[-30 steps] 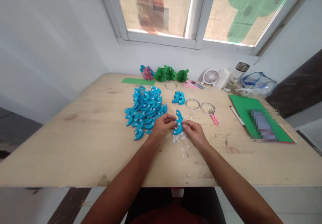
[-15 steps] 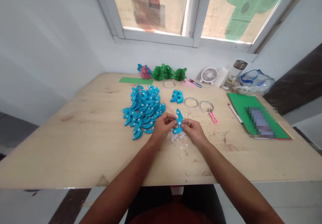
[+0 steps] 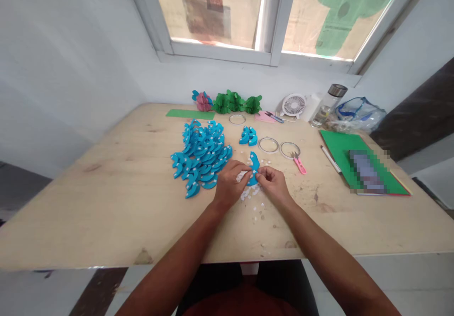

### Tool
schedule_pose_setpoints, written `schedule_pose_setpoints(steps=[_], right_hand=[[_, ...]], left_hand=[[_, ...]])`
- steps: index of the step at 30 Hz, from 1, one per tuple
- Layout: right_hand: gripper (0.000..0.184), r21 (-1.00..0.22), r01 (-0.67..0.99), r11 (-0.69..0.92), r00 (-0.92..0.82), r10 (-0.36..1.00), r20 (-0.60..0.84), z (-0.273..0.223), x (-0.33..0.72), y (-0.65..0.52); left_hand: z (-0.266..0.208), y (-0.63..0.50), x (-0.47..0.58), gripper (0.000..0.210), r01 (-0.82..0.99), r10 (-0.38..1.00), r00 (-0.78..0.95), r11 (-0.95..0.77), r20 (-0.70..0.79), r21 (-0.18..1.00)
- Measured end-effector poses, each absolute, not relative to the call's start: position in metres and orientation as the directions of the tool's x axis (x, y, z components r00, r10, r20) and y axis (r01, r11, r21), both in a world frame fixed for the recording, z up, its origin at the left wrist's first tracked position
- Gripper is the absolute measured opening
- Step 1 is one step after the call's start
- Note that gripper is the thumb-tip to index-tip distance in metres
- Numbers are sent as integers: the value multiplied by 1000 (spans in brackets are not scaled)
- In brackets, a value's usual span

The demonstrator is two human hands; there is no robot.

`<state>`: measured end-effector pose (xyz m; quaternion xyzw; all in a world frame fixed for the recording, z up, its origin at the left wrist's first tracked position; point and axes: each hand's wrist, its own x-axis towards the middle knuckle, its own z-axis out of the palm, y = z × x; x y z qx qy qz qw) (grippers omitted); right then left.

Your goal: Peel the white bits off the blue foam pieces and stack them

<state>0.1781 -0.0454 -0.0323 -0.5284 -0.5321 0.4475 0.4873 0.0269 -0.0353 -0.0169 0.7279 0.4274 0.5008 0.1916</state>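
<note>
A curved blue paper piece (image 3: 254, 161) with small white squares on it stands between my two hands at the middle of the table. My left hand (image 3: 232, 183) has thumb and forefinger closed at its left edge. On the other side, my right hand (image 3: 273, 182) pinches the piece's right edge. Fingers hide part of the paper. White scraps (image 3: 250, 192) lie scattered just below. A large pile of similar blue pieces (image 3: 204, 153) sits left of my hands, and a small group of folded blue pieces (image 3: 248, 136) lies beyond them.
Metal rings (image 3: 268, 144) and pink-handled snips (image 3: 300, 163) lie to the right. Farther right are a pen (image 3: 330, 159) and green sheets (image 3: 342, 141). Green paper shapes (image 3: 235, 101), a small fan (image 3: 294, 105) and a bottle (image 3: 329, 104) line the back wall.
My left hand has turned, and its fingertips have moved up along the blue piece's left edge. My right hand keeps nearly the same place. The view has shifted slightly.
</note>
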Motion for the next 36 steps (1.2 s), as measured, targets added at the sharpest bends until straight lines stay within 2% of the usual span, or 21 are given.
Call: schedule_pose_setpoints(steps=[5, 17, 29, 36], right_hand=[[15, -965, 241, 103, 18, 994, 111, -30, 179, -47], [14, -890, 417, 185, -10, 980, 200, -30, 177, -51], [13, -866, 459, 198, -4, 975, 221, -29, 177, -52], [15, -929, 341, 141, -2, 989, 149, -29, 178, -49]], left_hand=[[-23, -32, 29, 11, 534, 724, 253, -657, 642, 531], [-29, -30, 26, 17, 622, 724, 339, -651, 600, 435], [-24, -32, 29, 18, 637, 719, 325, -647, 615, 419], [-27, -29, 26, 12, 597, 732, 337, -652, 592, 467]])
